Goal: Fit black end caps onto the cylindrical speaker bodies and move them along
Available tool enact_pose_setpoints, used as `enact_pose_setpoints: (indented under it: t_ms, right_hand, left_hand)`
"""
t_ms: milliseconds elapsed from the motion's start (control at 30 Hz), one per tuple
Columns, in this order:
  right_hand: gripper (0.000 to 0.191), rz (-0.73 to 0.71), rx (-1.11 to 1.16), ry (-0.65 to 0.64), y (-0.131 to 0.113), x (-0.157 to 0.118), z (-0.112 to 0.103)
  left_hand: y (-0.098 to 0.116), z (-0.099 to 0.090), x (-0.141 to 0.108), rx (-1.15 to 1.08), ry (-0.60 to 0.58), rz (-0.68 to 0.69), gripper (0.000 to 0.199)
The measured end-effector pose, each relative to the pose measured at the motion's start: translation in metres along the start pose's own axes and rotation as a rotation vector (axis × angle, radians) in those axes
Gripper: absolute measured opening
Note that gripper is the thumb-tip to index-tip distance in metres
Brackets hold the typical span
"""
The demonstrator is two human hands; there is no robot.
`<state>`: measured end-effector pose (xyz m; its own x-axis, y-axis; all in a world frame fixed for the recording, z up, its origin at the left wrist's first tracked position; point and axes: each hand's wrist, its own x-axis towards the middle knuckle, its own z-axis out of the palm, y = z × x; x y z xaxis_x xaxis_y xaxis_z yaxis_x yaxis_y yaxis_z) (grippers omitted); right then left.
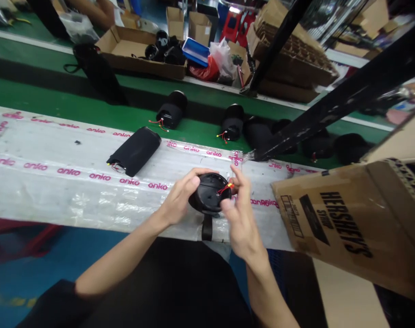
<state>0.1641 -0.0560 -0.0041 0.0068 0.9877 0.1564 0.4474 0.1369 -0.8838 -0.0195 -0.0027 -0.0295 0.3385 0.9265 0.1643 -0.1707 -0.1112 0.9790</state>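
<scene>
A black cylindrical housing [207, 193], probably a speaker body, is tilted so that its round recessed end faces me. Thin red wires [223, 189] with a small yellow connector stick out of that end. My left hand [178, 196] grips its left side, thumb on the rim. At the right rim, my right hand [241, 214] has its thumb and bent fingers around the edge beside the wires, with the index finger raised; slight blur hides the exact contact. A dark strap [206, 228] hangs below the housing. Left of my hands lies a black fabric-covered cylinder [135, 150] with wires at one end.
Similar black cylinders with wires [171, 109] [232, 122] stand on the green belt [200, 98] beyond the taped white bench [57, 191]. A cardboard box [330, 223] stands right. A black metal post [316, 109] slants across the right. Behind are a parts carton [125, 45] and another person's arm [98, 13].
</scene>
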Motion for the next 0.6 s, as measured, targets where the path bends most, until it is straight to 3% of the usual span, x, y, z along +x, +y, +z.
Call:
enact_pose_setpoints:
  t_ms: [67, 133, 333, 467, 600]
  right_hand:
    - [0.06, 0.068, 0.168, 0.034, 0.012, -0.002, 0.0]
    - [0.054, 0.091, 0.289, 0.078, 0.023, -0.003, 0.009]
    - [0.047, 0.052, 0.439, 0.286, 0.026, -0.006, 0.034]
    - [0.043, 0.096, 0.508, 0.259, 0.023, -0.008, 0.031]
    - [0.041, 0.115, 0.464, 0.284, 0.025, -0.006, 0.033]
  left_hand:
    - [0.001, 0.001, 0.004, 0.033, 0.065, -0.029, 0.046]
    - [0.0, 0.002, 0.007, 0.057, 0.094, -0.037, 0.045]
    - [-0.006, 0.001, -0.001, -0.011, 0.005, 0.022, 0.05]
    - [-0.005, 0.0, -0.006, 0.026, 0.019, 0.031, 0.037]
    - [-0.006, 0.004, -0.004, 0.037, 0.042, 0.005, 0.038]
